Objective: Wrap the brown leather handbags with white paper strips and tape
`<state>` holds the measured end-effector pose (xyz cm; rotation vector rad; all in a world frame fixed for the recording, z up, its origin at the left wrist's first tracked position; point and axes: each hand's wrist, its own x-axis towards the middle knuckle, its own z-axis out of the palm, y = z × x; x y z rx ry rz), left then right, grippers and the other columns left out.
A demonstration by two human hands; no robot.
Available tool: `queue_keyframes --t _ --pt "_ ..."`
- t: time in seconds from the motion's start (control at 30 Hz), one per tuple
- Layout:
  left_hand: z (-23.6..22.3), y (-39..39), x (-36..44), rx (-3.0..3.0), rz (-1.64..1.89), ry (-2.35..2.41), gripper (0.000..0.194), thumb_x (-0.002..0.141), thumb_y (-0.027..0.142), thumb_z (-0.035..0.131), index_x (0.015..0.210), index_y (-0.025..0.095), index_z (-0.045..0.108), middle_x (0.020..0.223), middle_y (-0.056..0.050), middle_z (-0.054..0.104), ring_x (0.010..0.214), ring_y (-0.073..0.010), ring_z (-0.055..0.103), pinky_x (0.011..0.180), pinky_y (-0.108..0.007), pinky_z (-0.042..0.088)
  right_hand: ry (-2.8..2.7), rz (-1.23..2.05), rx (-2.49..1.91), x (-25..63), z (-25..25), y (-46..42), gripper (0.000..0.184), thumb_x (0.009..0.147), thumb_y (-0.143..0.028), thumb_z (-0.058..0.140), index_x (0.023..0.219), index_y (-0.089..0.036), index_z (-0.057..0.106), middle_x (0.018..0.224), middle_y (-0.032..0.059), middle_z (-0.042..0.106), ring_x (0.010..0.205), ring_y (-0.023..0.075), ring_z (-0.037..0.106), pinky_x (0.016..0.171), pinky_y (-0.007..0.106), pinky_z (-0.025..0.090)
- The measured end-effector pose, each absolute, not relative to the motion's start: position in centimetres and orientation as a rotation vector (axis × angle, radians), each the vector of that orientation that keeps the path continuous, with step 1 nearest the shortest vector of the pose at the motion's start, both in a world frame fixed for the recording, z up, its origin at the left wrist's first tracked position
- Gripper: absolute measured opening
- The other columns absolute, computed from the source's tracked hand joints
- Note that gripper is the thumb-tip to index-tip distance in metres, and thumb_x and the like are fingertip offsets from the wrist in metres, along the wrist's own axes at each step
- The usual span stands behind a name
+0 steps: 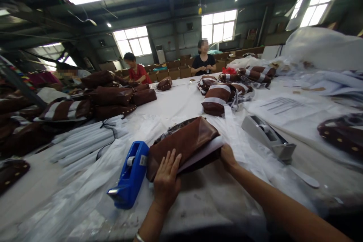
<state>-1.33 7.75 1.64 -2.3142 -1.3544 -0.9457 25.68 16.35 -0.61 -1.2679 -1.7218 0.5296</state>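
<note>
A brown leather-look bag (184,138) lies on its side in front of me, with a white sheet or padding (202,154) showing along its gaping edge. My left hand (167,176) rests flat on the bag's near left side, fingers stretched out. At the bag's right end, my right hand (227,157) grips the edge; its fingertips are hidden by the bag. A blue tape dispenser (129,176) stands just left of the bag. To the right is a grey tape dispenser (268,138).
Rolled white sleeves (85,143) lie at the left, before piled brown bags (110,96). More bags with white bands (217,98) sit beyond. Plastic wrapping (320,51) heaps up at the right. Co-workers, one in a red shirt (138,72), are across the table (178,98).
</note>
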Motion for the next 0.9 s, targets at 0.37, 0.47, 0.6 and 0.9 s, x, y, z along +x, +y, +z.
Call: queue_keyframes --t 0.37,0.47,0.6,0.9 --pt "-0.7 6.8 -1.0 -2.303 -0.767 -1.136 0.061 0.088 0.001 0.041 0.142 0.029 0.052 0.147 -0.007 0.052 0.140 -0.0281 0.044 0.109 -0.048 0.045 -2.448 0.330 -0.912 26.1 5.7 13.4 0.055 0.095 -0.035 0.056 0.149 -0.033 0.044 0.154 0.0032 0.043 0.146 0.0273 0.034 0.122 0.051 0.024" --pt "-1.1 6.3 -0.7 -2.285 -0.751 -1.194 0.053 0.093 0.008 0.042 0.140 0.028 0.054 0.149 -0.006 0.051 0.140 -0.0287 0.043 0.110 -0.048 0.043 -2.612 0.283 -0.888 25.3 4.0 13.0 0.058 0.097 -0.031 0.053 0.152 -0.036 0.036 0.158 0.0009 0.036 0.148 0.0279 0.029 0.122 0.055 0.023" --pt "-0.6 6.4 1.0 -2.289 -0.637 -1.261 0.047 0.098 0.026 0.044 0.144 0.026 0.049 0.157 -0.006 0.039 0.144 -0.0316 0.035 0.116 -0.053 0.032 -2.590 0.319 -0.886 25.4 3.5 12.9 0.055 0.095 -0.028 0.055 0.147 -0.038 0.044 0.156 0.0009 0.038 0.146 0.0286 0.031 0.120 0.055 0.025" --pt "-1.4 6.9 2.1 -2.332 -0.578 -1.186 0.052 0.098 0.031 0.045 0.150 0.032 0.038 0.163 0.001 0.026 0.149 -0.0305 0.025 0.123 -0.057 0.006 -2.309 0.553 -1.262 23.8 7.5 20.0 0.029 0.098 -0.032 0.049 0.104 -0.026 0.077 0.113 0.0034 0.075 0.107 0.0217 0.068 0.097 0.034 0.052"
